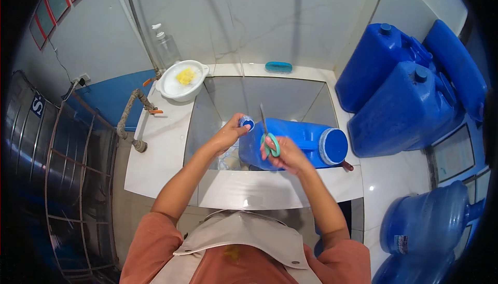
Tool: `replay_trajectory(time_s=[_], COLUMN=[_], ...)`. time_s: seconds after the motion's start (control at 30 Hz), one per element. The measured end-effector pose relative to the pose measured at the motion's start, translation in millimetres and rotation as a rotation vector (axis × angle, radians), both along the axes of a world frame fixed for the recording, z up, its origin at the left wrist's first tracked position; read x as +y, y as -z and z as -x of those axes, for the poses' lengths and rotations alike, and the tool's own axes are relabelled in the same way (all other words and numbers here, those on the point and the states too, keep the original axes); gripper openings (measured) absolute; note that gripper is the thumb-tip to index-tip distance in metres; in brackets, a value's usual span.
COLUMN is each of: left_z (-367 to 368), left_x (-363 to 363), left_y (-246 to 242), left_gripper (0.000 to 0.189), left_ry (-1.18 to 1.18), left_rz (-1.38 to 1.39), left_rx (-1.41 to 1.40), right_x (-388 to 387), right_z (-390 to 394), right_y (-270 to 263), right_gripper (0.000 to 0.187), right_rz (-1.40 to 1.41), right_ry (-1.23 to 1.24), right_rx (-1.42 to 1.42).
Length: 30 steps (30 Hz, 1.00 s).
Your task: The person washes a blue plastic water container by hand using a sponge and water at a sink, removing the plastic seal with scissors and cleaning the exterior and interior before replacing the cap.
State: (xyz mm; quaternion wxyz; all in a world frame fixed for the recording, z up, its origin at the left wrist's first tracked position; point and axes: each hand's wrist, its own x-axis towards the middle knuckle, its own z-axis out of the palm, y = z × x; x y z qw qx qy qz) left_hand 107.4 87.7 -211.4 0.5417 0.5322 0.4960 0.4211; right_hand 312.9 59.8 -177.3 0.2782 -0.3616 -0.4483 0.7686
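Observation:
My left hand (228, 135) pinches a small blue cap (247, 123) with a pale, clear-looking rim. In my right hand (288, 155), somewhat blurred, is a pair of scissors (271, 145) with teal handles. The blades point up and away from me; whether they are parted is hard to tell. Beneath that hand a blue plastic water jug (307, 128) lies on its side across the tiled sink (268, 89). Its wide blue lid (336, 146), ringed by a whitish band, faces right. Crumpled clear material (230, 161) lies in the sink, partly hidden.
A white basin (183, 96) with suds and a yellow sponge (186, 76) stands back left, near a pump bottle (165, 46). A teal brush (278, 67) lies on the back ledge. Pipe taps (134, 105) rise at left. Blue jugs (400, 116) and round water bottles (424, 221) crowd the right.

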Motion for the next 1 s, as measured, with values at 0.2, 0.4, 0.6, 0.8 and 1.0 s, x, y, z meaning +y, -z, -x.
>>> replay_trajectory(time_s=[0.2, 0.4, 0.6, 0.8, 1.0], left_z=[15, 28, 46, 46, 38], left_x=[-16, -28, -39, -37, -44], left_y=[-5, -2, -8, -18, -16], left_gripper=[0.036, 0.035, 0.032, 0.028, 0.028], left_ry=[-0.177, -0.186, -0.294, -0.243, -0.345], left_rz=[0.039, 0.008, 0.036, 0.040, -0.010], left_rx=[-0.219, -0.239, -0.224, -0.316, -0.342], right_x=[-19, -24, -32, -30, -40], right_z=[33, 50, 49, 58, 77], right_y=[34, 32, 12, 19, 16], right_gripper=[0.044, 0.047, 0.047, 0.050, 0.047], right_rz=[0.339, 0.384, 0.415, 0.498, 0.369], right_ry=[-0.068, -0.037, -0.030, -0.108, 0.018], right_rx=[0.355, 0.328, 0.337, 0.428, 0.346])
